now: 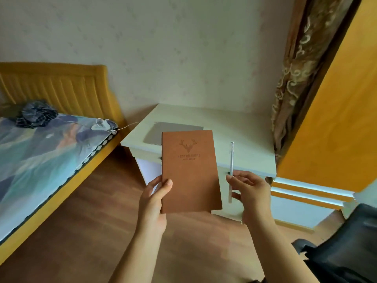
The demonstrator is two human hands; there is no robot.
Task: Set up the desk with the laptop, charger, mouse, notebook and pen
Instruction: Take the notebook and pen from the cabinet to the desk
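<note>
My left hand (154, 198) grips a brown notebook (190, 170) with a deer-head emblem by its lower left edge and holds it upright in front of me. A slim white pen (231, 160) stands upright in my right hand (250, 192), pinched between the fingers. Both are held in the air short of the white desk (240, 137). On the desk lies a flat grey closed laptop (163, 131), partly hidden behind the notebook. A white charger (101, 124) with a thin cable lies on the bed. No mouse is in view.
A bed (40, 156) with a yellow headboard and patterned cover stands to the left, with a dark bundle of cloth (37, 113) on it. A black chair (346, 248) is at lower right. A curtain (293, 78) and an orange door panel (336, 109) flank the desk's right side.
</note>
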